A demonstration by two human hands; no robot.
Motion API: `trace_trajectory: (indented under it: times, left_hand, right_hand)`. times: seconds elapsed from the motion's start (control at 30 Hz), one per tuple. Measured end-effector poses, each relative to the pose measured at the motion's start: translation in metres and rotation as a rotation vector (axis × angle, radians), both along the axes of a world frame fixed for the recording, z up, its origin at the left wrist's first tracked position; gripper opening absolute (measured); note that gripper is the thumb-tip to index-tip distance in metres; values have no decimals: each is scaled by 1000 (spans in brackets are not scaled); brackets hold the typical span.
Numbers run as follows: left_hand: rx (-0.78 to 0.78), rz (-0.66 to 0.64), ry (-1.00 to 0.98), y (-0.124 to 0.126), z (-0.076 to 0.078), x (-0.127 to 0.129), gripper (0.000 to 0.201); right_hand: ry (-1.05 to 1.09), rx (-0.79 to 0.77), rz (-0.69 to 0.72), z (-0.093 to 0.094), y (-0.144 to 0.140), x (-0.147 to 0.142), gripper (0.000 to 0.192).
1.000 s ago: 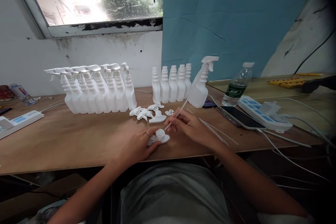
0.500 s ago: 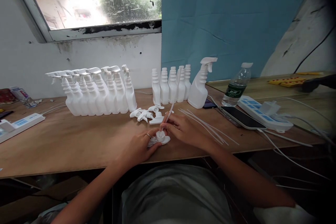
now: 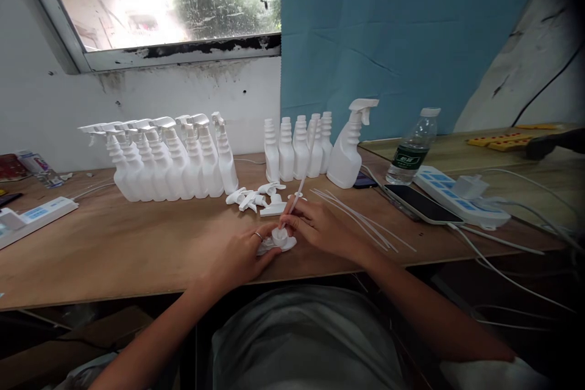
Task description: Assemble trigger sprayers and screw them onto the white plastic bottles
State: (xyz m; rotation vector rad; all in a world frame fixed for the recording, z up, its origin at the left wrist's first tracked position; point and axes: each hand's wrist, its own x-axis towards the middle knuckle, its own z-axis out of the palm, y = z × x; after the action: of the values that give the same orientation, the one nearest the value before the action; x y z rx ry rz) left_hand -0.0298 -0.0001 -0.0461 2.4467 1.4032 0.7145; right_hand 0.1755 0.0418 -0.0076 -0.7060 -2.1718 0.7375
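Note:
My left hand (image 3: 249,254) is closed around a white trigger spray head (image 3: 287,244), which lies on the table with its round collar facing up. Between the thumb and fingers of my right hand (image 3: 315,224) is a thin white plastic tube (image 3: 305,170). It slants up and to the right, its lower end at the opening of the collar; how deep it sits I cannot tell. Just beyond my hands lie several loose spray heads (image 3: 249,199). More thin tubes (image 3: 361,219) are spread on the table right of my right hand.
Spray bottles with heads (image 3: 173,170) stand in a row at the back left. Several headless bottles (image 3: 286,155) and one headed bottle (image 3: 345,155) are at the back centre. Rightward are a water bottle (image 3: 408,158), a phone (image 3: 423,204) and a power strip (image 3: 484,213).
Almost nothing differs. Both hands, the spray head and the tube stay in nearly the same place; the view has shifted very slightly.

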Motion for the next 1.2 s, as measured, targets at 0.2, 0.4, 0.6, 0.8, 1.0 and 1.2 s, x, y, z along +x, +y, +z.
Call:
trace_trajectory:
  times: [0.2, 0.4, 0.6, 0.8, 1.0, 1.2]
  left_hand:
    - [13, -4, -7, 2, -3, -1, 45]
    - [-3, 11, 13, 1, -2, 0, 44]
    - [-39, 30, -26, 1, 0, 0, 41]
    - [-63, 38, -27, -2, 7, 1, 37]
    - [-62, 46, -33, -3, 7, 2, 37]
    - [-123, 9, -163, 3, 2, 1, 40]
  right_hand:
    - [0, -16, 11, 0, 2, 0, 13]
    - [-96, 69, 26, -4, 9, -3, 14]
    - [-122, -51, 40, -12, 12, -7, 18]
    - [-230, -15, -3, -9, 10, -11, 18]
    - [-209, -10, 18, -14, 13, -10, 16]
    - [23, 191, -19, -27, 11, 11, 12]
